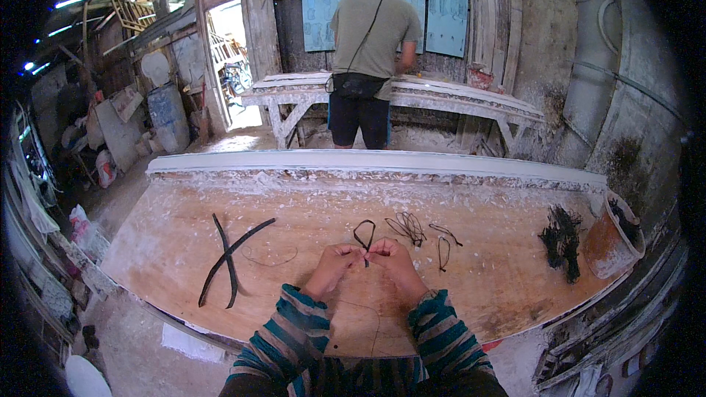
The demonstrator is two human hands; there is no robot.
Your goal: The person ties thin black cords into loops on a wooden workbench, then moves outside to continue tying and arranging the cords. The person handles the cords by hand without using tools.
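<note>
Close in front of me, a thin black cord (373,230) is bent into an upright loop with a short tail below. My left hand (331,270) pinches it from one side and my right hand (396,265) from the other, fingertips nearly meeting where the loop closes. Just beyond my right hand lie several tied loops of dark cord (407,228), with a small loop (444,256) nearer. Off to the left, two thick black strips (229,252) cross on the wooden tabletop (485,279). A fine thread (379,323) trails on the wood between my forearms.
At the right end, a bundle of black cords (562,239) lies beside a tipped, white-stained orange bucket (604,254). A long white moulding (368,161) runs along the far table edge. Beyond it, a person (373,37) stands at a white-crusted workbench (471,97). A blue drum (168,117) stands far left.
</note>
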